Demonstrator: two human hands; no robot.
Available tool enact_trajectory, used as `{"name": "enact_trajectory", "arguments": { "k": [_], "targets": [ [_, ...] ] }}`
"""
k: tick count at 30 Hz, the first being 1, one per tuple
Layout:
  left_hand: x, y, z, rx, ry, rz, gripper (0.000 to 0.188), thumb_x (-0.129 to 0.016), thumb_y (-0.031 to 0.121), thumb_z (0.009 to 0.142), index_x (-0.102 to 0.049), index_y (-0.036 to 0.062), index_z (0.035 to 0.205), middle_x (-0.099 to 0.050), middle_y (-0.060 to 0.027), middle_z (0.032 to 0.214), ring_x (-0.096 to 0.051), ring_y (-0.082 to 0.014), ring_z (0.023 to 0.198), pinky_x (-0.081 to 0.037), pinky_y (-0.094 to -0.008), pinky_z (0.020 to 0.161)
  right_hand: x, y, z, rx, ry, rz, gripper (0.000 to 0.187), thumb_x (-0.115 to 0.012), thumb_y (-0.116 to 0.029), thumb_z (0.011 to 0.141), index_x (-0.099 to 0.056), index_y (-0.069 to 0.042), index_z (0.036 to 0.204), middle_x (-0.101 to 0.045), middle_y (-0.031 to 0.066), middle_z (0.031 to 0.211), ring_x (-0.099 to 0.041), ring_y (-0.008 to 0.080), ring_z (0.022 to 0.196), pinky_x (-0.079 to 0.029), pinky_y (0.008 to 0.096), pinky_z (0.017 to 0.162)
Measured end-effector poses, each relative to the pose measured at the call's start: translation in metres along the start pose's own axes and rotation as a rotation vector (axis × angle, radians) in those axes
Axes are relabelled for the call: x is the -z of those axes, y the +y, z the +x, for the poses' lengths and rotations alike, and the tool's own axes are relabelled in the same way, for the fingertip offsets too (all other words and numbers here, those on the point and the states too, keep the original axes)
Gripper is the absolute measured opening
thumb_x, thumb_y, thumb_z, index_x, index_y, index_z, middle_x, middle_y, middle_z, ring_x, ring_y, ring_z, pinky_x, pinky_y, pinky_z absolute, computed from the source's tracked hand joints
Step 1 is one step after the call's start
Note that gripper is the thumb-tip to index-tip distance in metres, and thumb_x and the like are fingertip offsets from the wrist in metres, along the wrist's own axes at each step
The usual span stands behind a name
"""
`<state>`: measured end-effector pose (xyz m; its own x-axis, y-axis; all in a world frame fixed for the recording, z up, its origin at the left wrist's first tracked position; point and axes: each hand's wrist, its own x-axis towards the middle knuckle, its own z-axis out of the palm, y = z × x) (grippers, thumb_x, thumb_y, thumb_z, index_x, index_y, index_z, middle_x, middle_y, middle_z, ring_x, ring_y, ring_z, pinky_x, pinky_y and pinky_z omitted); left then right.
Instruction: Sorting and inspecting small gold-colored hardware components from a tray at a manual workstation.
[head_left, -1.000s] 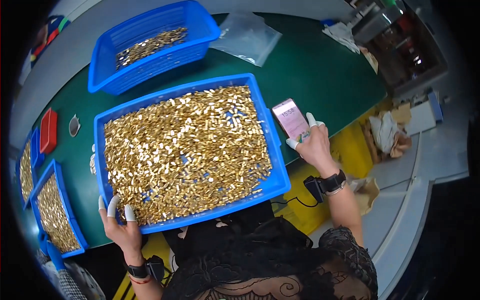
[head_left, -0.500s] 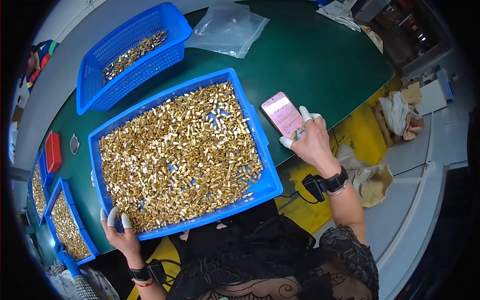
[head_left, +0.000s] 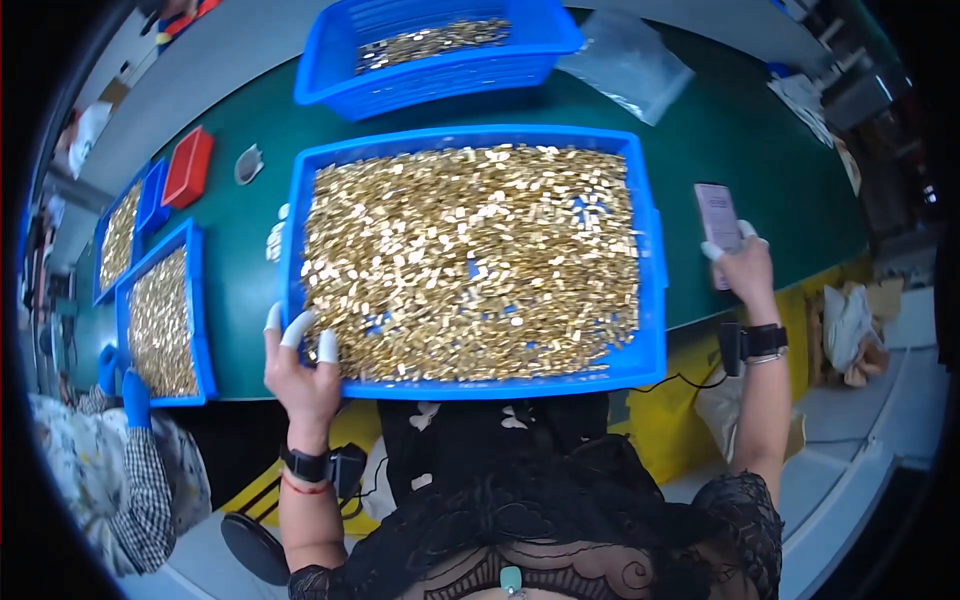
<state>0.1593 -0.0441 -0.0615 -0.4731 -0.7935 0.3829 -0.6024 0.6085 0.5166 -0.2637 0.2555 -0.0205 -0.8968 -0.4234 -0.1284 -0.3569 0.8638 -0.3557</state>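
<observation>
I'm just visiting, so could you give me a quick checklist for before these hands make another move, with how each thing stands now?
1. Left hand at the large blue tray: ok, at its near left corner.
2. Right hand free: not ok, it grips the lower end of the phone.
3. White finger covers worn: ok, seen on fingers of both hands.
4. Phone lifted off the green table: cannot tell from this angle.
5. Co-worker's blue-gloved hand away from the large tray: ok, it is by a smaller tray at the left.
</observation>
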Motion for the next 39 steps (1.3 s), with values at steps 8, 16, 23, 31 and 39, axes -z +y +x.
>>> {"name": "enact_trajectory", "arguments": {
  "k": [8,16,23,31,39],
  "targets": [
    [0.002,-0.003,0.000,-0.030,0.054,0.012,0.031,-0.070,0.012,0.073,-0.066,0.0063,0.103,-0.053,-0.0240,0.123,-0.061,-0.0370,0.100,-0.051,-0.0371,0.081,-0.022,-0.064,-0.048,0.378,0.054,0.181,0.059,-0.066,-0.008,0.082,-0.040,0.008,0.132,-0.057,0.0157,0.118,-0.060,0.0228,0.098,-0.049,0.0322,0.084],
    [0.006,0.000,-0.001,0.026,-0.005,-0.076,0.033,-0.055,-0.005,0.072,-0.066,0.0039,0.102,-0.051,-0.0238,0.127,-0.059,-0.0371,0.104,-0.050,-0.0365,0.082,-0.032,-0.085,-0.063,0.250,-0.165,0.205,0.066,-0.066,-0.007,0.082,-0.033,0.010,0.136,-0.058,0.0163,0.111,-0.056,0.0113,0.080,-0.048,0.0254,0.071],
    [0.015,-0.015,-0.016,0.067,-0.065,-0.166,0.039,-0.051,-0.009,0.072,-0.064,0.0040,0.107,-0.050,-0.0225,0.127,-0.054,-0.0364,0.111,-0.045,-0.0364,0.089,-0.024,-0.093,-0.069,0.233,-0.200,0.101,0.070,-0.068,-0.010,0.079,-0.033,0.009,0.136,-0.061,0.0199,0.100,-0.058,0.0155,0.077,-0.049,0.0288,0.070],
    [0.036,0.062,0.031,-0.357,-0.270,-0.081,0.046,-0.063,0.002,0.076,-0.054,0.0041,0.121,-0.045,-0.0210,0.130,-0.041,-0.0399,0.123,-0.034,-0.0457,0.101,-0.030,-0.121,-0.071,0.936,0.059,0.120,0.034,-0.067,-0.008,0.078,-0.061,-0.002,0.111,-0.064,0.0134,0.091,-0.062,0.0298,0.079,-0.050,0.0386,0.069],
    [-0.046,0.132,0.055,-0.582,-0.672,-0.318,0.034,-0.064,0.001,0.075,-0.061,0.0036,0.109,-0.056,-0.0169,0.106,-0.055,-0.0354,0.098,-0.047,-0.0406,0.082,-0.060,-0.136,-0.064,0.905,-0.222,-0.006,0.020,-0.069,-0.010,0.076,-0.066,-0.004,0.094,-0.058,0.0100,0.082,-0.061,0.0288,0.073,-0.050,0.0387,0.063]
  ]
}}
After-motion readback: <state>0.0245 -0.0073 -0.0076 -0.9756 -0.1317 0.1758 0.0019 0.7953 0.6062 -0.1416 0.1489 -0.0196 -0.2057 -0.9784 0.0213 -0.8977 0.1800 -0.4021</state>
